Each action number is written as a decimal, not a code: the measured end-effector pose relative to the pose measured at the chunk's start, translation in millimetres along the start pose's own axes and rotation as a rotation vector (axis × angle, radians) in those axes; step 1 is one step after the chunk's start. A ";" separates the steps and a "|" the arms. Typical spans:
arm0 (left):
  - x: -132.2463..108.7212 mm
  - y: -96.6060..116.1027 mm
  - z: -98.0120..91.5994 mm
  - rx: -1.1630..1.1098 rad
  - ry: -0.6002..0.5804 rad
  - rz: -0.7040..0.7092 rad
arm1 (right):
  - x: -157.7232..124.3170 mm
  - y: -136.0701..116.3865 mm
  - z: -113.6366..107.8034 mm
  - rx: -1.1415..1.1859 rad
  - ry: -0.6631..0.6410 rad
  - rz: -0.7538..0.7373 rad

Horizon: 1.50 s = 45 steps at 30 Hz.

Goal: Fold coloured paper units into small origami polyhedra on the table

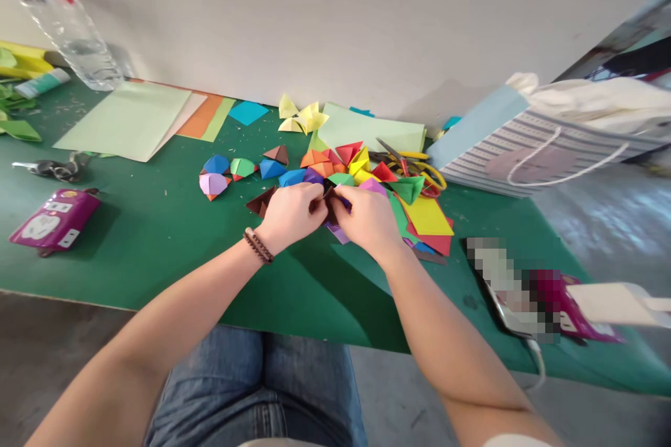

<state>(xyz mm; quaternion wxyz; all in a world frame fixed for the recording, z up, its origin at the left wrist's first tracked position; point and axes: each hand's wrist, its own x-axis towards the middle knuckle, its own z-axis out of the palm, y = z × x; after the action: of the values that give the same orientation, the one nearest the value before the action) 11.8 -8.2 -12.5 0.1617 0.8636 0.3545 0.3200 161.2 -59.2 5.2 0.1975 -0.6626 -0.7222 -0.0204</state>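
Dark brown folded paper (333,203) | pinched between left hand (290,216) and right hand (365,221) | fingers (316,204) together, clamped on it | folds mostly hidden

On our desk (172,279), the heap of origami pieces (340,171) sits in the middle, with paper sheets (128,121) and a power strip (55,220) left of it and a paper bag (529,154) right of it.

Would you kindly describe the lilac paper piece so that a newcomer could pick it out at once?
On the green table, left of the person's left hand, lies a small group of folded paper pieces. The lilac piece sits at the group's left end, just below a blue piece; it alone there is pale purple, with an orange tip beneath.
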 end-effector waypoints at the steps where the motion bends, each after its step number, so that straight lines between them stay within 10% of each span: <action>1: 0.3 -0.3 -0.5 -0.031 -0.004 -0.013 | -0.2 -0.1 -1.2 0.006 0.001 -0.010; 13: 3.1 -1.6 -0.7 -0.229 0.158 -0.194 | 0.9 5.7 0.1 0.552 0.111 0.192; 45: 3.7 5.5 -1.7 -0.438 0.058 -0.197 | 2.0 5.0 -1.5 0.587 0.079 0.143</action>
<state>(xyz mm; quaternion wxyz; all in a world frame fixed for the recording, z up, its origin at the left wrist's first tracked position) 15.5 -9.2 -6.9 0.3654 0.7595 0.3639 0.3966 166.3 -57.1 6.0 0.4092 -0.6250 -0.6406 0.1774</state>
